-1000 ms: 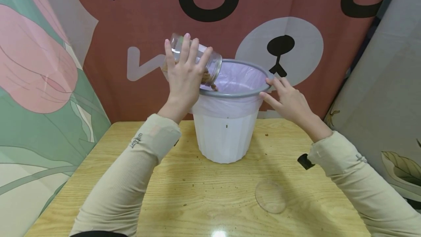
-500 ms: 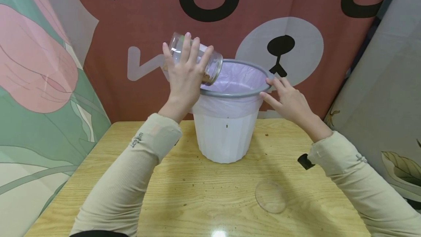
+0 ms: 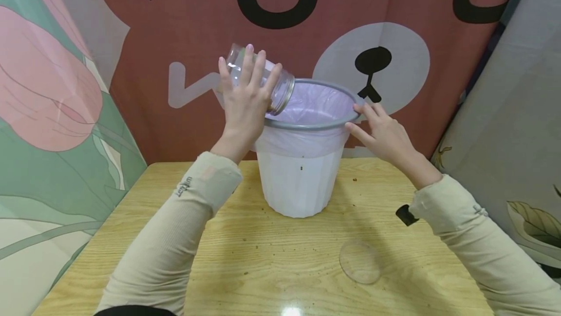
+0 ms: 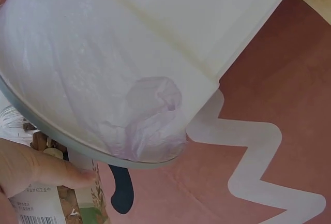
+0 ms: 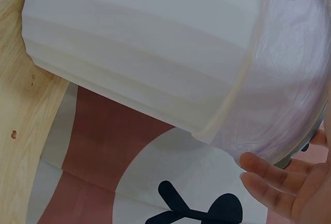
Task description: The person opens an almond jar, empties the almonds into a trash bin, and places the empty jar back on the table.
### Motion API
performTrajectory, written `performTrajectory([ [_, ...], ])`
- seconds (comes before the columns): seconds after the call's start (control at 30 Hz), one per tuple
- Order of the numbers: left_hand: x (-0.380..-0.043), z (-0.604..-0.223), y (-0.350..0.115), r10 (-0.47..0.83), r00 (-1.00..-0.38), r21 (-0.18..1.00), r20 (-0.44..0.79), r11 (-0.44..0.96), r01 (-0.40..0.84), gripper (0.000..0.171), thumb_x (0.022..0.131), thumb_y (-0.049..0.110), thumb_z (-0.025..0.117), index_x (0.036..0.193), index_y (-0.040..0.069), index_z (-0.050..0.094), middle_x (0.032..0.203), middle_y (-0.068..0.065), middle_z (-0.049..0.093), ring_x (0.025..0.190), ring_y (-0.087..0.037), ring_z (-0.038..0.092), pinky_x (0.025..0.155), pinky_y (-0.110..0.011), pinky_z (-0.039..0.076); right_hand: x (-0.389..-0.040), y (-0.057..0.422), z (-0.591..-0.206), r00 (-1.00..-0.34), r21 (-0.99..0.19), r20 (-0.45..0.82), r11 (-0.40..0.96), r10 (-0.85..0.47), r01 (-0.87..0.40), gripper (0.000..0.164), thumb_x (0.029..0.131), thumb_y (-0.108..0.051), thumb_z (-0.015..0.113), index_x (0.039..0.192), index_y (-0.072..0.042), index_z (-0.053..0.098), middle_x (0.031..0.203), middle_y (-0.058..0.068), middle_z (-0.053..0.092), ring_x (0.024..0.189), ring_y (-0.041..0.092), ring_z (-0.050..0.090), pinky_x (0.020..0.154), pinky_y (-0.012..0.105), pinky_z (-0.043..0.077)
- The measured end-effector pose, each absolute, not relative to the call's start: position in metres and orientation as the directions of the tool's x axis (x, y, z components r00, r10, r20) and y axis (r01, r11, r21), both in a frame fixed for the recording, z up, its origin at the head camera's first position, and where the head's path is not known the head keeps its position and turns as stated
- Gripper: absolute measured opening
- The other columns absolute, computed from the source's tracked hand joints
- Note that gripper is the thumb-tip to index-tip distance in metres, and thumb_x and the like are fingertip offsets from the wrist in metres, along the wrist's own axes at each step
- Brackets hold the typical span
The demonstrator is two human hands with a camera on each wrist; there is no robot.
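My left hand point(image 3: 245, 106) grips a clear glass jar point(image 3: 285, 89), tilted with its mouth over the left rim of a white trash can point(image 3: 298, 184). Brown bits show at the jar's lower lip in the head view. In the left wrist view, a label point(image 4: 39, 203) with a barcode and brown pieces point(image 4: 67, 200) show on the jar beside my thumb. A lilac bag point(image 3: 320, 102) lines the can under a grey ring point(image 3: 315, 125). At the can's right side my right hand point(image 3: 385, 133) touches the rim with extended fingertips; the right wrist view shows the fingers point(image 5: 274, 177) against the bag's outside.
A clear round lid point(image 3: 360, 262) lies on the wooden table point(image 3: 280, 287) in front of the can. Brown crumbs point(image 3: 246, 273) are scattered about the tabletop. Behind it hangs a printed cloth point(image 3: 197, 28), with other printed drapes at both sides.
Brown pieces were sliding out of the jar's mouth into the can; now only a little brown shows at the lip. Both hands have stayed nearly in place.
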State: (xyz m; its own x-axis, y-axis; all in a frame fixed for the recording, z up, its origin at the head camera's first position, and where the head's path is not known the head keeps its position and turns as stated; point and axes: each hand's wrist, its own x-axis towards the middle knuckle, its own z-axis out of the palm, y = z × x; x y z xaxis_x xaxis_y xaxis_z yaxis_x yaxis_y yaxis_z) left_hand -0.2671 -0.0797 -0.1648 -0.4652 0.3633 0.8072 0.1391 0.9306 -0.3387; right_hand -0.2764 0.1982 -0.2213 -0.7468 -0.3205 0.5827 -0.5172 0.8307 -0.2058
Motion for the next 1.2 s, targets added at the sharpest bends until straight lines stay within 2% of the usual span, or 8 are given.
performTrajectory([
  [0.1,-0.270,-0.167,-0.080,0.373,-0.434,-0.348,0.820,0.927,0.140,0.061,0.078,0.015,0.067,0.133,0.023,0.042,0.140,-0.012,0.031,0.133,-0.028,0.011,0.101,-0.057,0.001,-0.277,0.198,-0.221,-0.749,-0.206,0.581,0.831,-0.320,-0.516,0.054,0.090,-0.045,0.045,0.129,-0.007,0.042,0.125,0.018,0.040,0.060,0.026,0.052,0.044,0.034,0.038],
  [0.33,-0.273,-0.168,-0.080,0.394,-0.370,-0.372,0.841,0.919,0.133,0.053,0.084,0.002,0.053,0.131,0.024,0.045,0.141,-0.011,0.031,0.133,-0.027,0.012,0.102,-0.056,0.002,-0.276,0.199,-0.221,-0.750,-0.212,0.580,0.830,-0.319,-0.517,0.054,0.090,-0.045,0.044,0.130,-0.007,0.041,0.128,0.018,0.039,0.065,0.029,0.055,0.044,0.034,0.038],
  [0.63,-0.271,-0.162,-0.080,0.399,-0.292,-0.384,0.869,0.917,0.111,0.049,0.084,0.005,0.053,0.129,0.023,0.047,0.140,-0.012,0.031,0.132,-0.028,0.014,0.101,-0.057,0.005,-0.277,0.199,-0.221,-0.738,-0.204,0.593,0.826,-0.323,-0.525,0.054,0.090,-0.045,0.045,0.128,-0.006,0.042,0.124,0.018,0.041,0.064,0.028,0.054,0.043,0.033,0.037],
  [0.77,-0.272,-0.163,-0.079,0.399,-0.253,-0.391,0.881,0.917,0.082,0.046,0.087,0.002,0.044,0.126,0.026,0.050,0.140,-0.014,0.030,0.131,-0.029,0.016,0.101,-0.056,0.007,-0.277,0.199,-0.222,-0.739,-0.203,0.592,0.828,-0.322,-0.523,0.054,0.090,-0.045,0.045,0.128,-0.006,0.042,0.124,0.018,0.041,0.064,0.028,0.054,0.043,0.034,0.038],
  [1.03,-0.276,-0.167,-0.080,0.398,-0.229,-0.392,0.888,0.917,0.073,0.048,0.087,0.001,0.039,0.123,0.030,0.052,0.135,-0.016,0.033,0.129,-0.033,0.018,0.097,-0.064,0.009,-0.277,0.199,-0.222,-0.743,-0.201,0.585,0.829,-0.326,-0.522,0.055,0.091,-0.045,0.044,0.129,-0.007,0.041,0.128,0.019,0.039,0.064,0.028,0.054,0.045,0.035,0.039],
  [1.2,-0.280,-0.167,-0.081,0.460,-0.192,-0.458,0.867,0.887,0.058,0.045,0.089,0.001,0.037,0.122,0.029,0.052,0.136,-0.014,0.034,0.129,-0.031,0.020,0.099,-0.060,0.012,-0.277,0.199,-0.222,-0.742,-0.205,0.588,0.829,-0.322,-0.521,0.054,0.090,-0.045,0.044,0.128,-0.007,0.042,0.127,0.018,0.040,0.065,0.029,0.054,0.045,0.035,0.039],
])
